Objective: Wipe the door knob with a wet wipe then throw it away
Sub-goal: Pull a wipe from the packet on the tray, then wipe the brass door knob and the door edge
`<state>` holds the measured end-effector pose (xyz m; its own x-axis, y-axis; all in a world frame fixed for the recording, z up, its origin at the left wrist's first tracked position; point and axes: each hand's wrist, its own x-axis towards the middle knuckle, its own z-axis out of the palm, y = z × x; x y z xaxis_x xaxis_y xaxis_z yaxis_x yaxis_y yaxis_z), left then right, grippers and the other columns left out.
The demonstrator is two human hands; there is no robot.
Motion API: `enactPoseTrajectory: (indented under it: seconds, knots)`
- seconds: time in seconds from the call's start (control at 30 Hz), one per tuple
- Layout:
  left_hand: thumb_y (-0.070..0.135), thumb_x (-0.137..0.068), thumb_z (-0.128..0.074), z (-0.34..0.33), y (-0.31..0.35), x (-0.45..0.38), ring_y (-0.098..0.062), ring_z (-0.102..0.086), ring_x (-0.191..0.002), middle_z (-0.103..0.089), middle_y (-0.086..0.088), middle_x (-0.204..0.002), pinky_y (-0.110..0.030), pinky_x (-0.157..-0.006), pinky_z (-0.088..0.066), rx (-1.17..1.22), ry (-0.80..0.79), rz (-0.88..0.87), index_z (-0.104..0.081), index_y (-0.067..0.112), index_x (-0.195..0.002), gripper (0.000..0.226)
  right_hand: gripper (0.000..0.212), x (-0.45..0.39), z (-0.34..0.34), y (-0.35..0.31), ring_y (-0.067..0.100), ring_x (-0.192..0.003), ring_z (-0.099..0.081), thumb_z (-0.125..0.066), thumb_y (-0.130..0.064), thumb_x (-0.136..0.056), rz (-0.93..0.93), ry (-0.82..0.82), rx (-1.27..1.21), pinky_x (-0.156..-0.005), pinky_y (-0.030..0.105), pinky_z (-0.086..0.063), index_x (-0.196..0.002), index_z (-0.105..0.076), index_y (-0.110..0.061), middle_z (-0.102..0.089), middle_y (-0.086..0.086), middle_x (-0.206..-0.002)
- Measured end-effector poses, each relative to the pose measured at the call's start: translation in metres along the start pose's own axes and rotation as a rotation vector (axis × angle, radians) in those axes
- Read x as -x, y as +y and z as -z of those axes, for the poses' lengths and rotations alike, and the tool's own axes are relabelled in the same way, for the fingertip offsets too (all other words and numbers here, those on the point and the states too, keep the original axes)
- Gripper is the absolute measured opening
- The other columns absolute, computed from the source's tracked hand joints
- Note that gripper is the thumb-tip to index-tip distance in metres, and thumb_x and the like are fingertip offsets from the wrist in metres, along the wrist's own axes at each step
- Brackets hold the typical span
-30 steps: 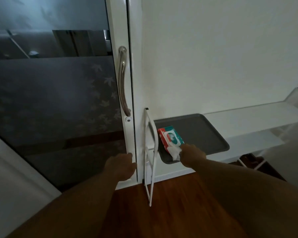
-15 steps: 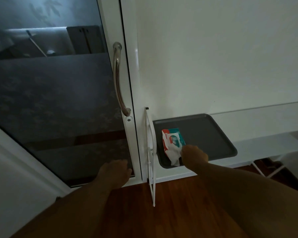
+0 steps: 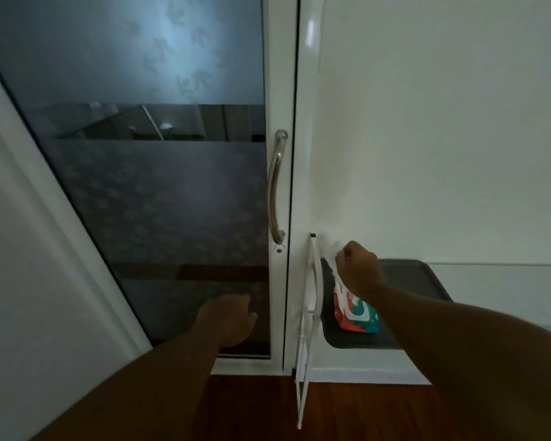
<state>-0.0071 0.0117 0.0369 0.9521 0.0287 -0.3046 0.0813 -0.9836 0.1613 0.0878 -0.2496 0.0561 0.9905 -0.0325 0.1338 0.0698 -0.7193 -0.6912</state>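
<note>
A curved metal door handle [image 3: 275, 189] runs down the white frame of a glass door [image 3: 159, 192]. To its lower right a red, white and teal wet wipe pack [image 3: 356, 315] lies on a dark grey tray [image 3: 417, 281]. My right hand [image 3: 358, 268] is raised above the pack, pinching a white wet wipe [image 3: 333, 261] that still stretches down into the pack. My left hand [image 3: 226, 319] hovers low in front of the glass, fingers loosely curled, holding nothing.
The tray rests on a white shelf [image 3: 503, 281] against a plain wall. A thin white wire rack [image 3: 307, 329] stands between door frame and tray. Dark wooden floor [image 3: 331, 412] lies below.
My right hand has risen from the pack, drawing the wipe up out of it. The view has shifted so the handle and tray sit further right. My left hand stays low by the glass.
</note>
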Motion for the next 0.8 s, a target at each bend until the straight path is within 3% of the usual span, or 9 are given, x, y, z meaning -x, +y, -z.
enactPoseTrajectory:
  seconds: [0.1, 0.2, 0.3, 0.43, 0.53, 0.57, 0.67, 0.73, 0.8]
  knots:
    - [0.048, -0.102, -0.043, 0.007, -0.035, 0.016, -0.028, -0.038, -0.141, -0.039, -0.011, -0.157, -0.047, -0.115, -0.033, 0.048, 0.035, 0.081, -0.035, 0.016, -0.153, 0.061, 0.018, -0.008, -0.014, -0.049, 0.017, -0.059, -0.052, -0.048, -0.018, -0.101, 0.023, 0.026, -0.100, -0.050, 0.025, -0.035, -0.086, -0.050, -0.008, -0.053, 0.004, -0.067]
    - [0.048, -0.101, -0.042, 0.011, -0.075, 0.042, -0.026, -0.049, -0.132, -0.050, -0.009, -0.148, -0.040, -0.108, -0.040, 0.091, 0.098, 0.170, -0.045, 0.017, -0.146, 0.055, 0.018, -0.009, -0.043, -0.098, 0.027, -0.070, -0.063, -0.046, -0.025, -0.101, 0.050, -0.033, -0.195, -0.061, 0.037, -0.055, -0.091, -0.051, -0.011, -0.062, 0.009, -0.079]
    - [0.046, -0.101, -0.040, 0.014, -0.118, 0.077, -0.023, -0.061, -0.114, -0.063, -0.006, -0.130, -0.037, -0.095, -0.047, 0.077, 0.155, 0.247, -0.056, 0.018, -0.133, 0.046, 0.022, 0.000, -0.082, -0.148, 0.031, -0.084, -0.066, -0.045, -0.031, -0.102, 0.090, -0.129, -0.240, -0.077, 0.046, -0.057, -0.092, -0.053, -0.013, -0.065, 0.013, -0.092]
    - [0.044, -0.103, -0.036, 0.017, -0.172, 0.135, -0.027, -0.050, -0.129, -0.054, -0.007, -0.142, -0.045, -0.107, -0.038, 0.023, 0.162, 0.434, -0.048, 0.015, -0.142, 0.051, 0.031, 0.034, -0.129, -0.218, 0.018, -0.065, -0.059, -0.041, -0.024, -0.105, 0.199, -0.272, -0.258, -0.051, 0.026, -0.041, -0.077, -0.051, -0.017, -0.061, 0.008, -0.078]
    - [0.048, -0.102, -0.033, 0.012, -0.213, 0.189, -0.028, -0.046, -0.133, -0.049, -0.008, -0.148, -0.047, -0.110, -0.036, 0.040, 0.181, 0.575, -0.039, 0.016, -0.147, 0.056, 0.032, 0.071, -0.161, -0.267, 0.015, -0.059, -0.057, -0.039, -0.022, -0.105, 0.270, -0.411, -0.246, -0.043, 0.023, -0.044, -0.086, -0.059, -0.006, -0.061, 0.007, -0.074]
    - [0.048, -0.101, -0.033, 0.008, -0.227, 0.210, -0.028, -0.046, -0.132, -0.049, -0.008, -0.147, -0.046, -0.110, -0.036, 0.047, 0.188, 0.622, -0.039, 0.015, -0.147, 0.056, 0.030, 0.085, -0.172, -0.282, 0.018, -0.061, -0.059, -0.039, -0.022, -0.104, 0.299, -0.448, -0.246, -0.046, 0.025, -0.049, -0.087, -0.058, -0.006, -0.063, 0.010, -0.076]
    - [0.048, -0.101, -0.035, -0.004, -0.263, 0.273, -0.028, -0.047, -0.131, -0.051, -0.008, -0.145, -0.046, -0.109, -0.036, 0.065, 0.222, 0.759, -0.042, 0.015, -0.144, 0.055, 0.023, 0.132, -0.208, -0.327, 0.032, -0.078, -0.065, -0.043, -0.026, -0.101, 0.408, -0.543, -0.233, -0.076, 0.047, -0.058, -0.085, -0.054, -0.014, -0.066, 0.017, -0.088]
    - [0.049, -0.100, -0.036, -0.013, -0.283, 0.317, -0.028, -0.048, -0.131, -0.052, -0.008, -0.144, -0.046, -0.108, -0.036, 0.072, 0.235, 0.841, -0.043, 0.016, -0.143, 0.054, 0.019, 0.164, -0.236, -0.352, 0.036, -0.078, -0.067, -0.045, -0.030, -0.096, 0.475, -0.599, -0.216, -0.080, 0.055, -0.058, -0.085, -0.053, -0.017, -0.067, 0.015, -0.085]
    - [0.049, -0.101, -0.036, -0.024, -0.302, 0.361, -0.028, -0.048, -0.131, -0.052, -0.008, -0.144, -0.046, -0.108, -0.037, 0.078, 0.235, 0.913, -0.043, 0.016, -0.142, 0.054, 0.018, 0.204, -0.257, -0.376, 0.036, -0.077, -0.068, -0.043, -0.033, -0.095, 0.512, -0.649, -0.214, -0.077, 0.053, -0.059, -0.087, -0.053, -0.019, -0.067, 0.013, -0.085]
